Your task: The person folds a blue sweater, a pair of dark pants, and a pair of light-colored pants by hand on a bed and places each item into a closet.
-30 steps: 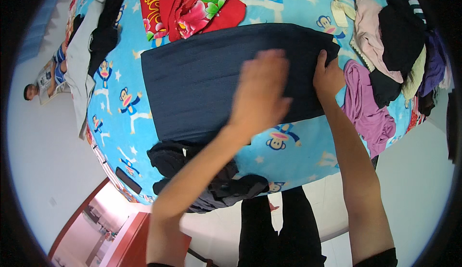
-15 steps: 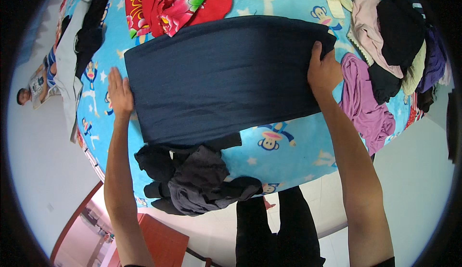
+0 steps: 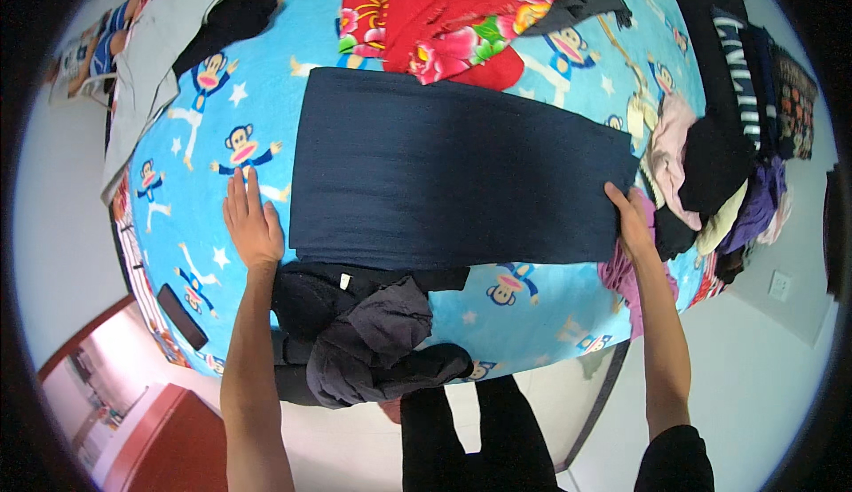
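Note:
A folded dark navy garment [image 3: 461,173] lies flat across the bed in a long, nearly rectangular shape; its kind does not show. At its right end my right hand [image 3: 632,224] grips the edge, thumb on top and the other fingers mostly hidden. My left hand [image 3: 253,219] rests flat with fingers stretched on the blue monkey-print blanket [image 3: 200,208], just beside the garment's left edge and holding nothing. Crumpled black and dark grey clothes [image 3: 377,328] lie along the near side of the navy garment.
Red floral cloth [image 3: 470,13] touches the far edge. Piled clothes, among them a pink garment [image 3: 672,150] and a purple one [image 3: 759,204], sit on the right. Far left are white-and-black clothes [image 3: 173,57] and a partly seen person [image 3: 93,53]. A dark flat object [image 3: 182,316] lies near left.
The view has shifted, showing more of the bed's left side. My left hand still lies flat beside the garment, now with fingers more spread; my right hand still holds its right end.

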`<action>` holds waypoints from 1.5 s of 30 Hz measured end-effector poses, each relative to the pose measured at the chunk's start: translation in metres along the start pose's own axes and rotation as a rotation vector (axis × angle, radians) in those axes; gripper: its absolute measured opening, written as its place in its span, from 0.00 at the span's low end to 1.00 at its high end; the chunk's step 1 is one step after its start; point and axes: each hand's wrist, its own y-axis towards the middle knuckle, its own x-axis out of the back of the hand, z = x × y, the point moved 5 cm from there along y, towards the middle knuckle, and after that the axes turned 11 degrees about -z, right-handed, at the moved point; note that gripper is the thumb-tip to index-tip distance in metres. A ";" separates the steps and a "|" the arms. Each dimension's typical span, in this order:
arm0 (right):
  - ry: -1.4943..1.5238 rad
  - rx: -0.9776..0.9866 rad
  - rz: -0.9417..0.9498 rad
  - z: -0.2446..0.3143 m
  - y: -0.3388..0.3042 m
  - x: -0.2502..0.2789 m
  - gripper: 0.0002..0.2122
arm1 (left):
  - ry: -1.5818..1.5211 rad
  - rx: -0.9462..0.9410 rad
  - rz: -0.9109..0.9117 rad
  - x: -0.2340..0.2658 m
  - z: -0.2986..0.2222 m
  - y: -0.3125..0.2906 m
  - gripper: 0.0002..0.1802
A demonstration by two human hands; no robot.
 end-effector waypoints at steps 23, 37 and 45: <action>-0.540 0.713 0.170 0.174 -0.186 -0.399 0.15 | -0.086 0.043 0.006 -0.001 0.030 0.010 0.31; -0.658 1.196 -0.128 0.130 -0.125 -0.319 0.32 | -0.071 0.027 0.000 0.002 0.020 0.007 0.31; -0.748 0.944 -0.214 0.104 -0.125 -0.275 0.31 | -0.602 0.034 0.004 0.059 -0.131 0.068 0.27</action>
